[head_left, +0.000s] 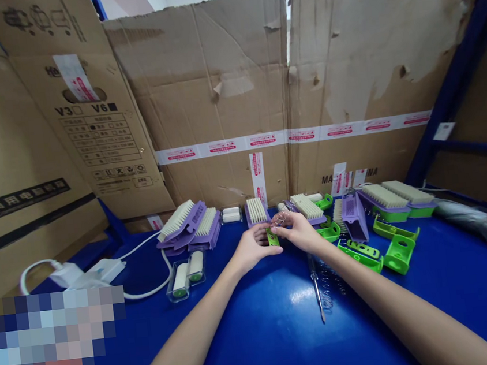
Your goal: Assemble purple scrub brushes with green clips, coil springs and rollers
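My left hand [250, 249] is closed around a small green plastic bracket [272, 238] above the middle of the blue table. Close against its right side, my right hand [300, 232] pinches a thin coiled metal spring [279, 219] at the bracket's upper end. Whether the spring touches the bracket I cannot make out. Below my right wrist lies a slim metal pick [316, 285], with loose springs [327, 295] beside it. Just beyond my hands is a purple brush with cream bristles [256, 210].
More purple brushes [206, 224] stand at the back left, others [384, 198] at the right. Green brackets [399, 253] lie right of my forearm. Clear cases with cream rollers [181, 281] and a white cable with a power strip [105, 271] are on the left. Cardboard [218, 104] walls the back.
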The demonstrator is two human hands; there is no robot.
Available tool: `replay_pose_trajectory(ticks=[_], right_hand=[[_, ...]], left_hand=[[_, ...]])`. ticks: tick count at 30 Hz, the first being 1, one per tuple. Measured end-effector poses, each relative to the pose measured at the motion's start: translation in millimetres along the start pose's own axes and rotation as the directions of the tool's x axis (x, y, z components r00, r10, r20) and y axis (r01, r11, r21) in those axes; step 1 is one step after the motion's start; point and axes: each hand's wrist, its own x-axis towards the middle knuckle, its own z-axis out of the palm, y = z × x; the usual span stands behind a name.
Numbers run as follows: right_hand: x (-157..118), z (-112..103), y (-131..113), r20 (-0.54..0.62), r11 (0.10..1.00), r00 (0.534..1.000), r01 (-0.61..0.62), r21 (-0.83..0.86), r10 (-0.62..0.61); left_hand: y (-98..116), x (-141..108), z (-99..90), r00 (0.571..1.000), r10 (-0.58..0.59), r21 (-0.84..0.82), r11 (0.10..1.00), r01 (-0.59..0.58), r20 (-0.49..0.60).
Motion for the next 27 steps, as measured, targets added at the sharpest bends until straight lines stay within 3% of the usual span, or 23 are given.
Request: replay_pose_trajectory(ticks=[6,18,27], right_hand=[[-0.3,-1.6,-3.0,0.021,1.0,1.0,-0.022,-0.009,0.022],[-0.9,-3.5,-4.9,0.062,0.968,0.984,-0.176,0.176,0.168],[-1.4,-1.1,-3.9,0.074,0.963,0.983,-0.182,0.199,0.17]], left_hand=[[2.0,-1.3,0.1,0.998,-0.045,-0.046,0.998,0.043,-0.034],[4.2,-5.1,4.0,0.996,-0.046,-0.098,0.994,0.038,-0.082],[6.9,-4.9,7.4,0.987,-0.07,-0.092,0.994,0.057,-0.143]])
